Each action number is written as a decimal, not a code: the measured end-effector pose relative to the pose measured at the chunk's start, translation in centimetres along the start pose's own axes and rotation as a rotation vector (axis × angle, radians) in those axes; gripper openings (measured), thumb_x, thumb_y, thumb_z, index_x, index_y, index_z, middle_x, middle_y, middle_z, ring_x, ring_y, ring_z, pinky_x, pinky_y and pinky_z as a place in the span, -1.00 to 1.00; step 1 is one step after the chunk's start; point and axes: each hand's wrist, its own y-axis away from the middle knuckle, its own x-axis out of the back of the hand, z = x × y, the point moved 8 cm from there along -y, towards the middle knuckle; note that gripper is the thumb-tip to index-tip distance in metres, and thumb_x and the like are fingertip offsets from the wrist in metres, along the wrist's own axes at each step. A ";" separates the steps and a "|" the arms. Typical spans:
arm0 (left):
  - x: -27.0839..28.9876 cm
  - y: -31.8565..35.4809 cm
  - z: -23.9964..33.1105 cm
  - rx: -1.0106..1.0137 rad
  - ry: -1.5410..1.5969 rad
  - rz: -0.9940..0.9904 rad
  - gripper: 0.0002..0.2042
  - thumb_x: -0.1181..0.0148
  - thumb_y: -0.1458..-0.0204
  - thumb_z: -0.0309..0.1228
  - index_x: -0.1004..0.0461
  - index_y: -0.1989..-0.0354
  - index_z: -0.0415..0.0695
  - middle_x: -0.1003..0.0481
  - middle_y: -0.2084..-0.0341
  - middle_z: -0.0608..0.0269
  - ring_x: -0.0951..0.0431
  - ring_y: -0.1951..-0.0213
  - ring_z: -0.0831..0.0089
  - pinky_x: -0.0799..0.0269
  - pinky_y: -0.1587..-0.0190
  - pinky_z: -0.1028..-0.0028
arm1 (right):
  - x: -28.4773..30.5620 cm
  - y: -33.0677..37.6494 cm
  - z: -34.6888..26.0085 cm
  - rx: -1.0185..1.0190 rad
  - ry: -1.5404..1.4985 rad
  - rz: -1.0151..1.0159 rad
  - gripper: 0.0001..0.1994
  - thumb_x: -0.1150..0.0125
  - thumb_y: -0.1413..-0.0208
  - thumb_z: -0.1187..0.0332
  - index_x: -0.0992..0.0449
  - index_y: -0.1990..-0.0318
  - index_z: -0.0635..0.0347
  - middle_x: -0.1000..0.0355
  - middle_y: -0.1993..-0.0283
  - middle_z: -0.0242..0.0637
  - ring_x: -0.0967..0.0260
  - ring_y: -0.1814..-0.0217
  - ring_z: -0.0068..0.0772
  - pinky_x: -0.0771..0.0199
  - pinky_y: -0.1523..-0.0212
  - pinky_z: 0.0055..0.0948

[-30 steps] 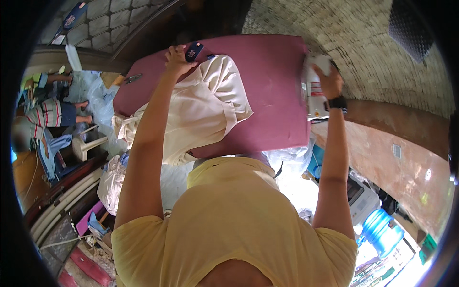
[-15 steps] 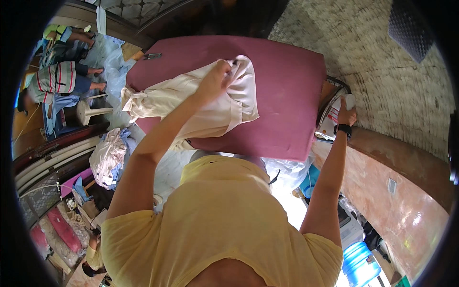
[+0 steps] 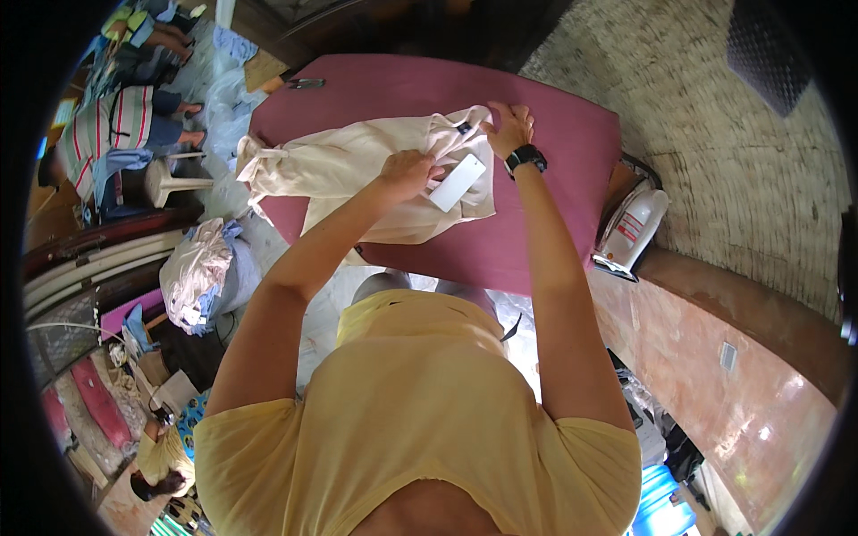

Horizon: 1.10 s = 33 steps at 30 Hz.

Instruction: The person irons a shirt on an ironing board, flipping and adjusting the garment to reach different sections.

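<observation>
A cream garment (image 3: 357, 156) lies across the maroon padded ironing table (image 3: 559, 179), its bunched end at the left and its open band toward the right. On it rests a white rectangular tag (image 3: 458, 183), slightly tilted. My left hand (image 3: 409, 174) is closed on the cloth just left of the tag, its fingertips partly hidden. At the band's far right corner, beside a small dark label (image 3: 464, 128), my right hand (image 3: 511, 132) reaches with fingers apart, touching the edge. A dark watch is on that wrist.
A white iron (image 3: 635, 223) stands on a metal rack at the table's right end. Small snips (image 3: 307, 83) lie at the far left corner. Heaped clothes (image 3: 198, 272) sit left of me. Other people (image 3: 125, 125) are at the left, near a white stool (image 3: 165, 183).
My right hand has let go of the iron and come left to the garment's band. My left hand has moved nearer to me, off the band's far corner. The white tag now shows.
</observation>
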 end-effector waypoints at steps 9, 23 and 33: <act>13.3 14.2 -6.4 0.165 0.219 0.776 -0.89 -0.33 0.05 -0.45 -0.50 0.42 -0.16 -0.48 0.50 0.16 -0.52 0.41 0.14 -0.46 0.36 0.22 | -0.3 2.6 -2.5 0.004 -0.246 0.027 -0.77 -0.38 0.08 0.45 -0.44 0.28 0.19 -0.48 0.30 -0.20 -0.48 0.27 -0.08 -0.48 0.19 -0.16; 28.4 13.3 -7.4 -0.209 -0.170 1.080 -0.79 -0.22 -0.06 -0.28 -0.51 0.24 -0.16 -0.46 0.19 0.10 -0.41 0.09 0.06 -0.30 0.05 0.16 | 5.8 19.9 -16.2 -0.358 -0.899 -0.454 -0.81 -0.39 -0.02 0.44 -0.46 0.48 0.27 -0.42 0.57 -0.36 -0.42 0.57 -0.63 -0.37 0.61 -0.60; 5.5 -12.6 8.4 -0.334 -0.217 0.331 -0.34 -0.40 0.21 0.07 -0.40 0.05 -0.18 -0.36 0.06 0.08 -0.35 -0.07 0.12 -0.30 0.00 0.06 | 0.2 27.0 3.2 -1.009 -0.705 -0.289 -0.75 -0.46 0.00 0.34 -0.56 0.43 0.39 -0.52 0.58 -0.19 -0.48 0.63 -0.51 -0.50 0.66 -0.56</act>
